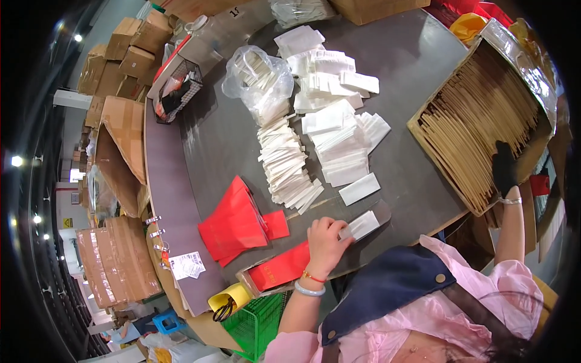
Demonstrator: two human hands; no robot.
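My left hand (pixel 325 243), bare, with a red cord and a pale bangle at the wrist, is closed with its fingertips on the near end of a white paper packet (pixel 364 225). Beneath and beside it lies a long red paper sleeve (pixel 279 267) at the table's near edge. On my right hand (pixel 503 168) is a black glove. It reaches into a cardboard box (pixel 437 158) and lies on tightly packed rows of thin brown flat pieces (pixel 484 115). Its fingers look stretched out, though the dark glove blurs their detail.
Several white packets (pixel 339 136) lie in piles mid-table, beside a stacked row of narrow white packets (pixel 283 160) and a clear plastic bag (pixel 242 86). Fanned red sleeves (pixel 233 224) lie left. A yellow holder (pixel 233 296) with scissors hangs at the edge, above a green crate (pixel 257 323).
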